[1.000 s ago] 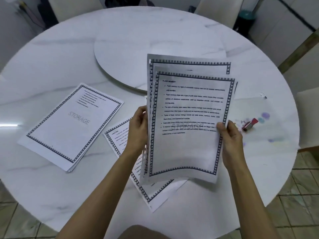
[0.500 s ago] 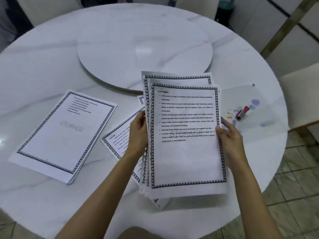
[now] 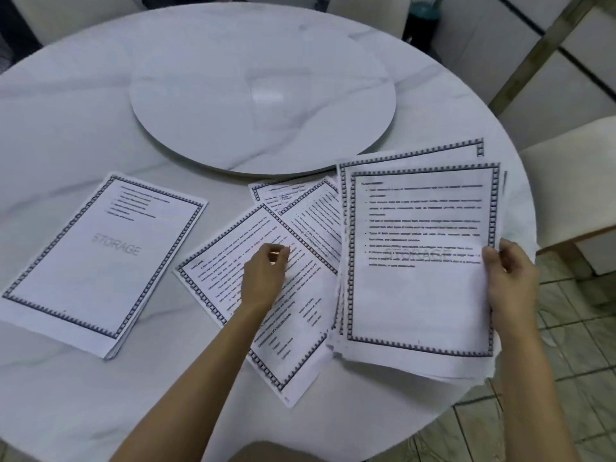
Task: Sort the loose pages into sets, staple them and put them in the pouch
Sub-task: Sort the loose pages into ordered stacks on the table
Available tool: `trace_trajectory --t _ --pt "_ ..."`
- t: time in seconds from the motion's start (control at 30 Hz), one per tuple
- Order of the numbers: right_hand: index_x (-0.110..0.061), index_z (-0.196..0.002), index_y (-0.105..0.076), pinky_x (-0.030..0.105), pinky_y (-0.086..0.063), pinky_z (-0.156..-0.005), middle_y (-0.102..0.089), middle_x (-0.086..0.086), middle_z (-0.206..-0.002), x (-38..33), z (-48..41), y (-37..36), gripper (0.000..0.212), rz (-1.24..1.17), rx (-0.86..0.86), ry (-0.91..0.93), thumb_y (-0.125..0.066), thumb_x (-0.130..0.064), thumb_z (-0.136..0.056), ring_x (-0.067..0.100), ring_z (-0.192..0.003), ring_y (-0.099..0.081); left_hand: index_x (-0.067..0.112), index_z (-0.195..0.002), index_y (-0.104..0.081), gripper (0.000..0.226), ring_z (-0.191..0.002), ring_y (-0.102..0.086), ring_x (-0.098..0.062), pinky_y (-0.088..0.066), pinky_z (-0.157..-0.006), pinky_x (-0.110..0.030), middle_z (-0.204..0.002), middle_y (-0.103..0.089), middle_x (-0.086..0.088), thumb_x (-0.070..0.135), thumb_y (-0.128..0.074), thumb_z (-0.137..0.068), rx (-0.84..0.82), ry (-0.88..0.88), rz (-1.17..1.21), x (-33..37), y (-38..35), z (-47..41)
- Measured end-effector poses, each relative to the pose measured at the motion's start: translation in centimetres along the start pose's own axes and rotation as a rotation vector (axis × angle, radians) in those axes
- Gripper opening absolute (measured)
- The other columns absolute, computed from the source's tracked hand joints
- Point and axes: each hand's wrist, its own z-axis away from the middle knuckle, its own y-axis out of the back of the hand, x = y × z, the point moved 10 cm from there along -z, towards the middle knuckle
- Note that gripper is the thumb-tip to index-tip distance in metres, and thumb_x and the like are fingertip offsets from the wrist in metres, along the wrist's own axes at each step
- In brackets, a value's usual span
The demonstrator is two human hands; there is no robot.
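Note:
My right hand [image 3: 510, 281] grips the right edge of a stack of bordered printed pages [image 3: 420, 295], held above the table's right side. My left hand [image 3: 266, 278] hovers with loosely curled fingers over several loose pages [image 3: 300, 335] fanned out on the table, holding nothing. A neat pile with a "STORAGE" cover page [image 3: 100, 261] lies at the left. The held stack hides the pouch and the stapler.
The round white marble table [image 3: 66, 128] carries a raised turntable disc [image 3: 260, 95] in its middle. A cream chair [image 3: 573, 181] stands at the right, more chair backs at the far edge. Tiled floor shows at the lower right.
My left hand let go of the held stack and moved left, down over the loose pages. My right hand carried the stack to the right, covering the pouch and stapler.

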Motion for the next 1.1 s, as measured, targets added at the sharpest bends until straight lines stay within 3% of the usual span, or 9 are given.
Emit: trace_trajectory --t 0.2,0.37,0.43,0.5,0.6,0.77,0.83,1.0,1.1 --pt "-0.035 -0.083 -0.059 0.015 -0.048 -0.075 -0.063 -0.017 -0.088 3.2 -1.8 3.6 0.022 -0.026 0.093 -0.073 -0.051 -0.018 -0.095 -0.003 -0.081 -0.057 0.012 -0.123 -0.050 0.044 -0.117 -0.043 -0.032 -0.039 -0.094 -0.044 -0.128 -0.042 -0.015 0.034 -0.061 -0.087 0.255 -0.011 -0.439 -1.7 2.8 0.1" --pt "-0.035 -0.083 -0.055 0.013 -0.044 -0.075 -0.058 0.004 -0.106 4.4 -3.0 4.6 0.018 0.042 0.112 -0.090 -0.053 -0.020 -0.094 0.014 -0.094 -0.056 0.007 -0.131 -0.042 0.063 -0.126 -0.030 -0.038 -0.027 -0.100 -0.051 -0.139 -0.032 -0.020 0.039 -0.065 -0.082 0.445 0.100 -0.604 -3.3 6.3 1.5" --pt "-0.027 -0.096 -0.061 0.007 -0.044 -0.071 -0.057 0.004 -0.107 4.4 -3.5 4.4 0.012 0.018 0.100 -0.094 -0.053 -0.018 -0.095 0.005 -0.084 -0.056 0.005 -0.133 -0.041 0.065 -0.128 -0.028 -0.038 -0.026 -0.102 -0.051 -0.141 -0.031 -0.021 0.040 -0.064 -0.083 0.436 0.120 -0.620 -4.1 6.7 1.5" --pt "-0.011 -0.112 -0.060 0.003 -0.044 -0.068 -0.061 -0.002 -0.103 4.2 -4.0 4.1 0.019 0.005 0.085 -0.085 -0.052 -0.016 -0.095 -0.004 -0.078 -0.054 0.005 -0.133 -0.041 0.064 -0.129 -0.028 -0.038 -0.026 -0.102 -0.050 -0.141 -0.033 -0.022 0.041 -0.062 -0.084 0.412 0.111 -0.661 -4.3 6.5 1.3" --pt "-0.026 -0.095 -0.060 0.007 -0.045 -0.070 -0.067 -0.026 -0.079 3.2 -4.3 3.5 0.013 0.025 0.042 -0.039 -0.052 -0.016 -0.095 -0.011 -0.073 -0.057 0.004 -0.134 -0.040 0.064 -0.129 -0.029 -0.038 -0.027 -0.102 -0.050 -0.141 -0.033 -0.021 0.040 -0.060 -0.086 0.372 0.079 -0.670 -4.2 5.6 1.0" --pt "-0.014 -0.104 -0.056 0.007 -0.044 -0.072 -0.062 -0.017 -0.086 1.9 -4.9 2.6 0.010 -0.004 0.009 0.010 -0.051 -0.013 -0.095 -0.016 -0.072 -0.055 0.006 -0.138 -0.037 0.063 -0.134 -0.026 -0.034 -0.024 -0.105 -0.048 -0.146 -0.029 -0.018 0.036 -0.059 -0.088 0.307 0.019 -0.647 -3.5 5.0 0.2" --pt "-0.010 -0.108 -0.057 0.011 -0.044 -0.075 -0.061 -0.006 -0.090 1.8 -5.2 2.3 0.014 -0.019 0.005 0.012 -0.051 -0.013 -0.095 -0.014 -0.072 -0.054 0.007 -0.139 -0.038 0.061 -0.136 -0.026 -0.032 -0.025 -0.107 -0.046 -0.148 -0.028 -0.015 0.032 -0.060 -0.088 0.249 -0.038 -0.637 -3.1 4.8 -0.5" --pt "-0.008 -0.107 -0.058 0.025 -0.046 -0.083 -0.061 -0.005 -0.090 1.5 -5.3 1.2 0.016 0.011 -0.052 0.027 -0.051 -0.015 -0.095 0.002 -0.081 -0.055 0.011 -0.137 -0.045 0.055 -0.136 -0.030 -0.024 -0.026 -0.109 -0.038 -0.149 -0.032 -0.006 0.020 -0.064 -0.086 0.020 -0.202 -0.575 -2.6 3.4 -1.7" --pt "-0.006 -0.109 -0.060 0.028 -0.046 -0.083 -0.062 0.007 -0.100 1.2 -5.2 0.7 0.020 0.037 -0.073 0.045 -0.050 -0.017 -0.096 0.018 -0.094 -0.056 0.012 -0.136 -0.045 0.054 -0.135 -0.032 -0.024 -0.026 -0.110 -0.036 -0.148 -0.035 -0.007 0.017 -0.065 -0.086 0.045 -0.234 -0.524 -2.5 4.2 -1.0"
